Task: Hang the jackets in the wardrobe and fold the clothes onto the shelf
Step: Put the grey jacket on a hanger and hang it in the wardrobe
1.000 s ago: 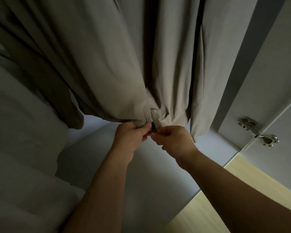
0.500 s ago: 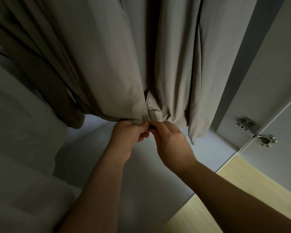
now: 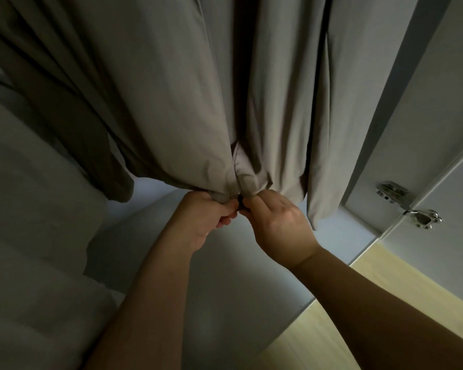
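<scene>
A grey-beige jacket (image 3: pixel 171 102) hangs inside the wardrobe, its front halves meeting at the hem. My left hand (image 3: pixel 206 217) grips the bottom edge of the left front panel. My right hand (image 3: pixel 278 225) pinches the small dark zipper piece (image 3: pixel 240 202) at the hem of the right panel. The two hands touch at the zipper's lower end. The top of the jacket and its hanger are out of view.
A darker brown garment (image 3: pixel 78 134) hangs to the left of the jacket. Pale folded fabric (image 3: pixel 32 222) fills the left side. The grey wardrobe floor (image 3: pixel 225 289) lies below, a door with a metal hinge (image 3: pixel 409 206) stands at right, and wooden flooring (image 3: pixel 345 316) shows at bottom right.
My right hand has moved up and left against my left hand at the hem. The dark zipper pull, plainly visible before, is now almost covered by my fingers.
</scene>
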A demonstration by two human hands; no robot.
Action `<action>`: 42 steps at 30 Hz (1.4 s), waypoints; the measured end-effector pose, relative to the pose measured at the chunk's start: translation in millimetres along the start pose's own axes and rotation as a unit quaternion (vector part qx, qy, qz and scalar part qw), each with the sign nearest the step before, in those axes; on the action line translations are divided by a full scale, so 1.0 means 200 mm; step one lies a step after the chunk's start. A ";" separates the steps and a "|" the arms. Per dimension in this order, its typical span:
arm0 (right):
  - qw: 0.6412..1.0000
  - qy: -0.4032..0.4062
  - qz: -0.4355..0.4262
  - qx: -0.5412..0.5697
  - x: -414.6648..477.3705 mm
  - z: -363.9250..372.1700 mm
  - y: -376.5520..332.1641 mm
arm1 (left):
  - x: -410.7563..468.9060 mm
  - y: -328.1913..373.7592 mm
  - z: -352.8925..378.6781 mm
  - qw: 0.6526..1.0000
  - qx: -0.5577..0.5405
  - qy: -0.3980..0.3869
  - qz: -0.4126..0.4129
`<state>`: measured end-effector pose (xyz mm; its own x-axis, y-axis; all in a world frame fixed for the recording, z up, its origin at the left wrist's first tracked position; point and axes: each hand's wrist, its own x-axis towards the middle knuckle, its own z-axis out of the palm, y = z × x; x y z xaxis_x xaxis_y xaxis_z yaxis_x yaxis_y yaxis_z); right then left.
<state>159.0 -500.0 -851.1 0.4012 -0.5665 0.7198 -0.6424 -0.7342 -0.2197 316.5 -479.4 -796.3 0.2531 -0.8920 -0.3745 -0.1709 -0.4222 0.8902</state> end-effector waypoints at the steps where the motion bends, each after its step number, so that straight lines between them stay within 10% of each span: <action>1: 1.000 -0.002 -0.005 -0.001 0.00 0.00 0.00 | 0.00 -0.01 0.00 1.000 0.005 -0.003 -0.004; 10: 0.958 -0.094 0.177 0.207 0.03 -0.03 0.01 | 0.02 -0.05 0.03 0.998 0.051 0.017 0.041; 18: 0.953 -0.051 0.254 0.158 0.06 -0.01 -0.07 | 0.02 -0.04 0.02 0.991 0.085 0.003 0.100; 24: 0.994 -0.041 0.102 0.014 0.05 -0.01 -0.09 | 0.01 -0.03 0.00 0.967 0.214 0.026 0.137; 31: 0.990 -0.108 0.096 0.004 0.10 -0.03 -0.06 | 0.02 -0.06 0.01 0.962 0.236 0.051 0.129; 36: 0.993 0.048 0.107 -0.002 0.35 -0.16 0.00 | 0.06 -0.11 -0.01 0.956 0.271 0.059 0.097; 42: 0.992 0.033 0.121 0.025 0.36 -0.15 -0.11 | 0.05 -0.11 0.00 0.955 0.211 0.189 0.088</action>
<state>183.2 -513.1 -773.8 0.1938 -0.7043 0.6829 -0.6816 -0.5973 -0.4226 323.7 -479.6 -818.9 0.4972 -0.8669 -0.0370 -0.5905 -0.3693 0.7176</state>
